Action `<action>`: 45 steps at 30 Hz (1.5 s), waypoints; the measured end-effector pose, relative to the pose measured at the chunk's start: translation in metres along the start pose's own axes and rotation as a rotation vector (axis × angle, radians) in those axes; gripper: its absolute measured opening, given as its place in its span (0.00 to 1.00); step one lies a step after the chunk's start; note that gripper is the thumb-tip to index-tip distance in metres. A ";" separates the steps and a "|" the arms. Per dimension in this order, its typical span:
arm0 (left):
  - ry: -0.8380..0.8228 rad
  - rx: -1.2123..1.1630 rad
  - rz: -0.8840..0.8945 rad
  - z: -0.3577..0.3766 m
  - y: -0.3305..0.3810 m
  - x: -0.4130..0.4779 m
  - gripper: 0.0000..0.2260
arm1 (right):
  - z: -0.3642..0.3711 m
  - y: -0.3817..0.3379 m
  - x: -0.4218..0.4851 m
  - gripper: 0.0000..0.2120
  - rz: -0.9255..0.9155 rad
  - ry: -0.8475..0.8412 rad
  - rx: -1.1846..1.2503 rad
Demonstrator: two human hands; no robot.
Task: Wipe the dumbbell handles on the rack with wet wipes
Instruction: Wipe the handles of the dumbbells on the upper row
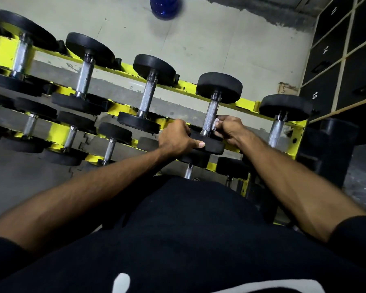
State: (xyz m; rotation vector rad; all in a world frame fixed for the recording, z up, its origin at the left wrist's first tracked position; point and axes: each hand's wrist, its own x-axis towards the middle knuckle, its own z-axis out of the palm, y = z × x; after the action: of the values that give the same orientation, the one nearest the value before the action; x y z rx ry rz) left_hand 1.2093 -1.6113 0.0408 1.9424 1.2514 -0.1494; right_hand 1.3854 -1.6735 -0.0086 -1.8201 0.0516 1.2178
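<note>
A person stands over a yellow rack (4, 52) full of weights and looks down at it. The rack has more than one row, and the top row runs from the left up to the right.

The left hand (178, 138) grips one dumbbell (219, 87) in the top row, second from the right end. Its fingers (181, 123) curl over the black round end that is nearest the person, and the thumb lies flat along the edge of that end.

The right hand (230, 129) is on the other side of the same dumbbell. Its fingers are curled tight around a small white wet wipe (217, 123). The wipe is pressed against the shiny metal handle (210, 114), low down, close to the near black end. Most of the wipe is hidden inside the hand, so it looks bunched up, but that is hard to tell.

The dumbbell sits in its place on the rack, with its far black end resting on the back yellow bar.

The other dumbbells (147, 96) lie side by side along the rack, each with a silver handle and black ends. A blue bottle (164, 6) stands on the pale floor (209, 43) behind the rack. Black lockers (325, 60) with white numbers are on the right. The person wears a black shirt (188, 240).
</note>
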 end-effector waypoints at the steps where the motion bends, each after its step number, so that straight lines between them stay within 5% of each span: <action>1: 0.005 0.002 -0.003 0.000 0.000 0.000 0.22 | -0.004 0.003 -0.004 0.12 -0.021 -0.003 -0.033; 4: 0.011 0.016 -0.004 0.001 -0.002 0.001 0.22 | -0.013 0.015 -0.017 0.09 -0.171 0.006 -0.158; 8: 0.006 0.022 -0.011 0.001 -0.001 0.002 0.23 | -0.014 0.023 -0.020 0.07 -0.818 0.051 -0.705; 11: 0.015 0.025 -0.009 0.000 0.000 0.000 0.23 | -0.009 0.008 -0.012 0.07 -1.068 -0.016 -1.006; 16: 0.051 0.036 -0.024 0.003 -0.002 0.000 0.24 | 0.018 -0.037 -0.008 0.10 -0.961 0.135 -1.396; 21: 0.061 0.061 -0.025 0.001 0.001 -0.003 0.22 | 0.054 -0.055 -0.013 0.10 -0.658 -0.295 -1.945; 23: 0.055 0.056 -0.017 0.002 0.001 -0.004 0.22 | 0.061 -0.058 -0.015 0.09 -0.647 -0.322 -2.002; 27: 0.058 0.049 -0.010 0.001 0.001 -0.003 0.23 | 0.063 -0.056 -0.015 0.06 -0.749 -0.039 -2.018; 32: 0.053 0.055 -0.002 0.002 -0.001 -0.001 0.23 | 0.062 -0.053 -0.021 0.04 -0.766 -0.284 -2.009; 38: 0.033 0.024 0.002 0.002 -0.002 -0.001 0.24 | 0.005 -0.031 -0.008 0.06 -0.919 -0.017 -1.217; 42: 0.025 0.022 0.028 0.001 -0.004 0.000 0.24 | -0.011 0.002 -0.015 0.06 -0.735 0.021 -0.992; 45: 0.026 0.020 0.049 0.001 -0.004 0.000 0.24 | -0.007 0.003 -0.001 0.07 -0.563 0.208 -0.552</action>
State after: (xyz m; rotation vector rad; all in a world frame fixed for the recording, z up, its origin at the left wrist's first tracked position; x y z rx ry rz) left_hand 1.2062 -1.6117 0.0378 1.9960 1.2222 -0.1127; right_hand 1.3883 -1.6810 -0.0088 -2.2140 -0.6963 0.6702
